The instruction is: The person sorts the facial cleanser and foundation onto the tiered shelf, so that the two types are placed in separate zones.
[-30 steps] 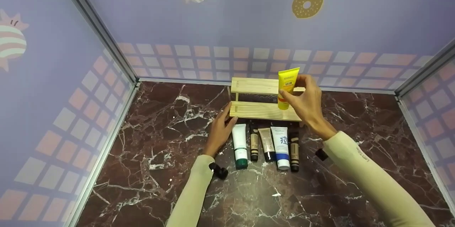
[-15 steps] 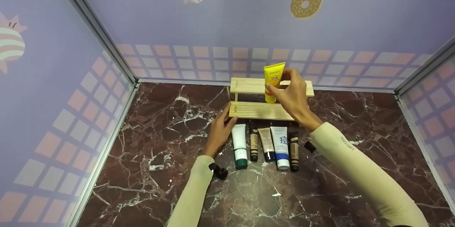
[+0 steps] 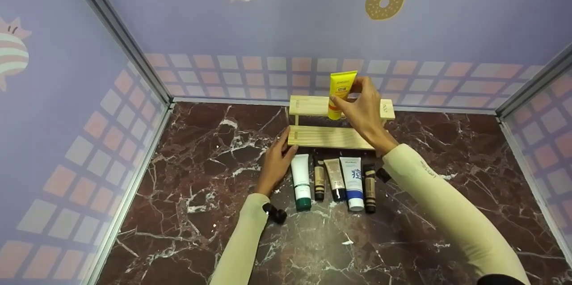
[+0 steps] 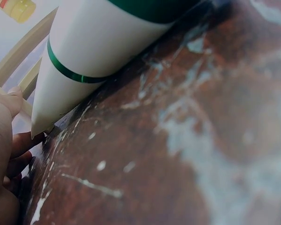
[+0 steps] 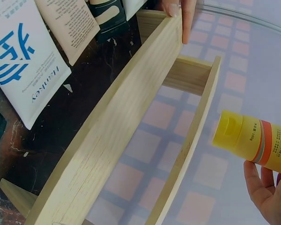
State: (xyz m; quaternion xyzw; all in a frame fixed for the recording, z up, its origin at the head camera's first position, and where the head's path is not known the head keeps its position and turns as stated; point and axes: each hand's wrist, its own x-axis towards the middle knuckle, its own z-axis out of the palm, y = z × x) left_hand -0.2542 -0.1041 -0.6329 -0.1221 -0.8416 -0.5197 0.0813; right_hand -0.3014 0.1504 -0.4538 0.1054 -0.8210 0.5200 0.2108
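My right hand [image 3: 364,108] pinches a yellow squeeze tube [image 3: 341,93], cap down and slightly tilted, above the back step of a two-step wooden rack [image 3: 330,136]. In the right wrist view the tube's yellow cap [image 5: 228,130] is apart from the wood. My left hand [image 3: 275,164] grips the left end of the rack's front step, thumb on one side and fingers on the other. Close by that hand lies a white tube with a green cap [image 3: 301,182], which fills much of the left wrist view.
In front of the rack lie a slim black-and-tan tube [image 3: 319,181], a beige tube [image 3: 335,178], a white-and-blue tube [image 3: 353,182] and another black-and-tan tube [image 3: 370,189]. Patterned walls [image 3: 268,21] enclose the dark marbled tabletop [image 3: 201,178] at the back and sides.
My right hand has carried the yellow tube leftward and away from me, from over the front step to over the back step. The left hand stays on the rack.
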